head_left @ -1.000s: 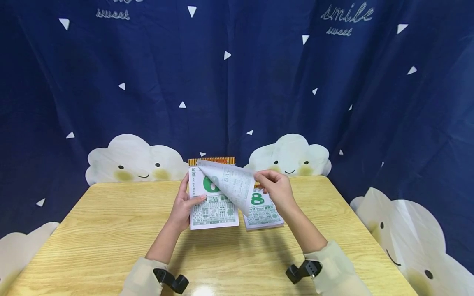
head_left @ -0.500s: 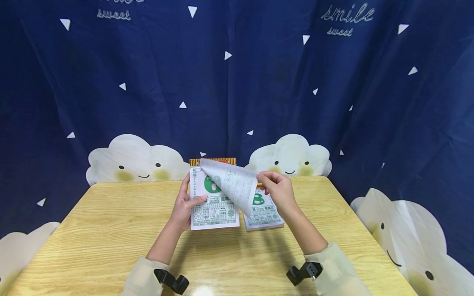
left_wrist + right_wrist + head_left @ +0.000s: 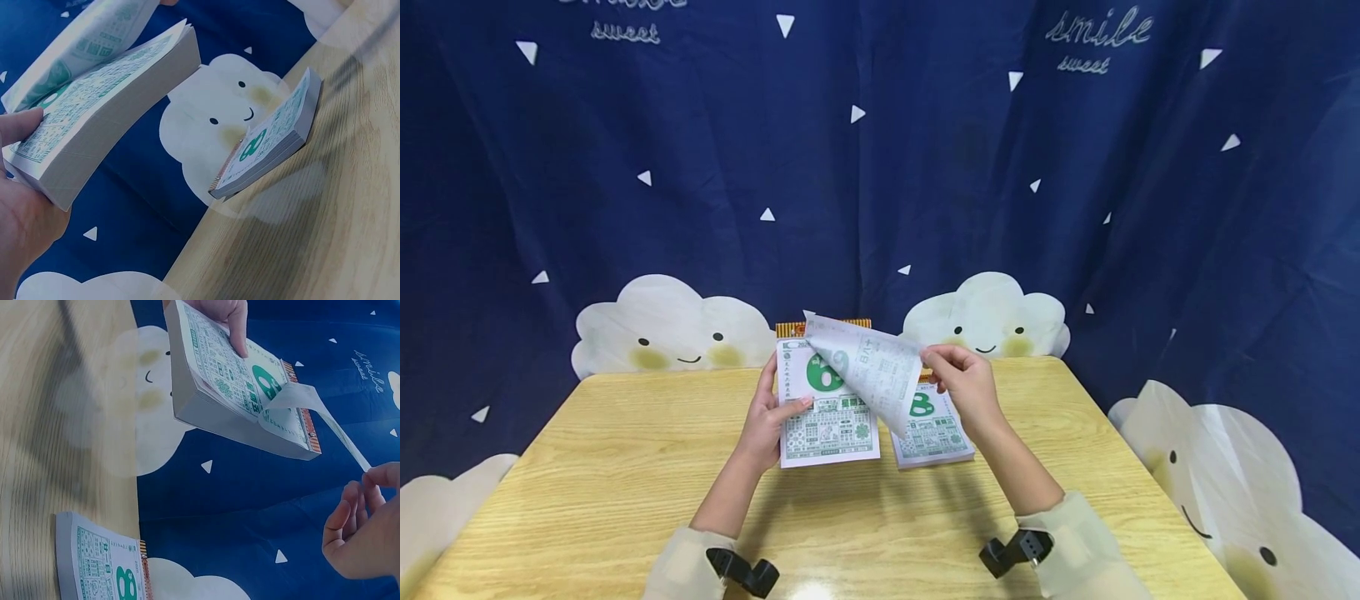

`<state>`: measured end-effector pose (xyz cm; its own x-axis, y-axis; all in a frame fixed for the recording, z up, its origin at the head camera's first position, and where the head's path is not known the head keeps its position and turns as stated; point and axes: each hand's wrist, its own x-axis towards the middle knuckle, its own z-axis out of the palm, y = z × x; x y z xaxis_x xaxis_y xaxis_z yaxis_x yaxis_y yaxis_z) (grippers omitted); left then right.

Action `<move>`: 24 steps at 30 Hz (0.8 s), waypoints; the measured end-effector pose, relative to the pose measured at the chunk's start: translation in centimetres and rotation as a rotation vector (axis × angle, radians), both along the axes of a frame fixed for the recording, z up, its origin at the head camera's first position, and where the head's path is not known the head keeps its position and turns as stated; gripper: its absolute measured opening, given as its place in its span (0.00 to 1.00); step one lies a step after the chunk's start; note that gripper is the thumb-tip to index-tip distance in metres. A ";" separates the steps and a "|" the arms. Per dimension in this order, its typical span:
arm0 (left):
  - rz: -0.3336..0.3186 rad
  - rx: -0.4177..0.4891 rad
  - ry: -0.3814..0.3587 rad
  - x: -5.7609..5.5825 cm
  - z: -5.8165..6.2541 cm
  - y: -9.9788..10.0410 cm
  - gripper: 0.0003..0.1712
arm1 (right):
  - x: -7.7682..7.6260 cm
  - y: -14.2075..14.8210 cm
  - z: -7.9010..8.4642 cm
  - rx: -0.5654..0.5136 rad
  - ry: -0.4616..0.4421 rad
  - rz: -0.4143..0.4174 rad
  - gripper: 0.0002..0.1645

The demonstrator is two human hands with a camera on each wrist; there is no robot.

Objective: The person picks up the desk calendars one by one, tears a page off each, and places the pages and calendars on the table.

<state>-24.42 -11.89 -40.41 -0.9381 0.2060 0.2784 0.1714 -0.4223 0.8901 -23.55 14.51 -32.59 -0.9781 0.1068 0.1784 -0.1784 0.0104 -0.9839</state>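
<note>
A thick tear-off calendar [image 3: 827,454], printed in green with an orange striped band along its top, is held up over the table. My left hand [image 3: 765,425] grips its left side, thumb across the front page. With thumb and fingertips, my right hand [image 3: 967,385] pinches the edge of its top sheet [image 3: 883,377], which is pulled diagonally to the right and shows its back. Part of the large green number underneath is covered by that sheet. In the right wrist view the sheet [image 3: 294,397] stretches as a curled strip from near the band to my right fingertips.
A second, similar calendar [image 3: 934,442] lies on the wooden table [image 3: 647,450] at the right, partly behind the pulled sheet. Behind the table's far edge hangs a dark blue curtain [image 3: 865,192] with white clouds and triangles.
The held calendar has shifted slightly left. The sheet's upper left corner has risen and now sticks up over the striped band; my right hand has barely moved.
</note>
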 end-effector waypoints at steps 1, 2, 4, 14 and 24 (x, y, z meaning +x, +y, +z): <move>0.002 0.000 0.001 0.0 0.0 0.0 0.49 | 0.0 0.0 0.0 0.003 0.000 -0.002 0.08; 0.003 0.002 -0.001 0.0 0.0 0.0 0.49 | 0.0 -0.1 0.0 0.004 -0.002 -0.005 0.08; 0.006 0.001 -0.001 0.0 0.0 0.0 0.48 | 0.0 -0.1 0.0 0.007 -0.005 -0.005 0.09; 0.010 0.013 -0.016 0.0 0.0 0.2 0.49 | 0.0 0.0 -0.1 0.021 -0.036 -0.036 0.08; 0.017 0.006 -0.021 0.0 0.0 0.0 0.49 | 0.1 0.3 -0.1 0.036 -0.007 -0.059 0.11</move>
<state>-24.45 -11.94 -40.41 -0.9470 0.1888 0.2597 0.1597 -0.4247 0.8911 -23.46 14.76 -32.67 -0.9715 0.1581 0.1767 -0.1699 0.0557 -0.9839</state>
